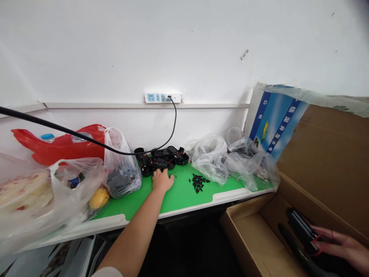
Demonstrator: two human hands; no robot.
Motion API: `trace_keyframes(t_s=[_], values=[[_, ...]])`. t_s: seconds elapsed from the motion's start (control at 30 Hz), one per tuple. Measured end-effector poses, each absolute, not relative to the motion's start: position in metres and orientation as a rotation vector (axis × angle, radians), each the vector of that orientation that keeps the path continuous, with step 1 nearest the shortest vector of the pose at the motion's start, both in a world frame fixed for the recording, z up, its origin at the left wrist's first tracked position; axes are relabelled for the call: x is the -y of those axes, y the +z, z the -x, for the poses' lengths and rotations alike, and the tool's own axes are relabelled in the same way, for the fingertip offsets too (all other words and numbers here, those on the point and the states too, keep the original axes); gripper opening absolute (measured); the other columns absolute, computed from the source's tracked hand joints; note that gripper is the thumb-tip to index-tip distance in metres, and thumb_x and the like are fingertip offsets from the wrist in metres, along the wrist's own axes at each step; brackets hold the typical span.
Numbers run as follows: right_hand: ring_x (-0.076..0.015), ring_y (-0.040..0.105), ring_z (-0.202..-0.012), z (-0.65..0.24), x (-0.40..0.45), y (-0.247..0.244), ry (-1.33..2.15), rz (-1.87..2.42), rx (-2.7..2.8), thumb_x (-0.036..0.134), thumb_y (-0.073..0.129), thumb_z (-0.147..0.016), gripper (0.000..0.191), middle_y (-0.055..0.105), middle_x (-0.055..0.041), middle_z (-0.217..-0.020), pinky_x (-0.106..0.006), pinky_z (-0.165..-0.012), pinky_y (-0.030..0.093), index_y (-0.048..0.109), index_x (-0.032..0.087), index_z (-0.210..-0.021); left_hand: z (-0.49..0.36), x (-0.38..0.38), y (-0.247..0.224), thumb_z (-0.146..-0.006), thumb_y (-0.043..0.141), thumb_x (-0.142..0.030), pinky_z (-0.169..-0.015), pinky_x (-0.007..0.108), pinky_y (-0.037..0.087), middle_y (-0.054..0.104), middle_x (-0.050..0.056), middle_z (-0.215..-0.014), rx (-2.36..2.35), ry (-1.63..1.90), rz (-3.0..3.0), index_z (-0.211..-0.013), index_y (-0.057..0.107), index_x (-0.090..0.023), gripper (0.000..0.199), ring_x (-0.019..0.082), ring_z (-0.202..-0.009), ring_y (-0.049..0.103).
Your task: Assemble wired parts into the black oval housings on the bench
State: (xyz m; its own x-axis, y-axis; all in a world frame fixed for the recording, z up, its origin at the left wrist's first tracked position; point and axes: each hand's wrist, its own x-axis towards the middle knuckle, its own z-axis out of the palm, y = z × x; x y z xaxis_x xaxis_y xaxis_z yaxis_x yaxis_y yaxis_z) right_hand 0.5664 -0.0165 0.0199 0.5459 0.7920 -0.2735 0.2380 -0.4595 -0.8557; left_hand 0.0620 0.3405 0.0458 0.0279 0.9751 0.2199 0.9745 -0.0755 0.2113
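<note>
On the green tabletop [184,192], my left hand [163,181] reaches forward with its thumb apart. Its fingertips touch the near edge of a cluster of black plastic housings with thin red wires [164,156]. Right of this hand lies a pile of small black pieces [198,182], too small to name. At the lower right, my right hand [336,242] grips a black plastic housing with red wires [301,225] over an open cardboard box [248,231]. A second black curved part [294,246] shows just below it, partly hidden; I cannot tell whether it is held.
Clear plastic bags [211,156] lie right of the pile. Left stand a white bag with dark contents [122,177], a red bag [72,148] and a bag with yellow fruit [99,198]. A black cable [86,136] runs from the wall power strip [155,97] across the view.
</note>
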Motion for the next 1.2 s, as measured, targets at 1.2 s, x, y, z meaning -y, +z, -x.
trace_keyframes(t_s=[1.2], values=[[-0.0165, 0.059, -0.094, -0.148, -0.466, 0.209, 1.15, 1.335, 1.969, 0.03, 0.082, -0.056, 0.078, 0.062, -0.0083, -0.104, -0.039, -0.095, 0.045, 0.053, 0.009, -0.125, -0.058, -0.341, 0.039, -0.076, 0.051, -0.048, -0.096, 0.043, 0.034, 0.045, 0.017, -0.124, -2.045, 0.519, -2.151, -0.126, 0.051, -0.024, 0.055, 0.034, -0.118, 0.039]])
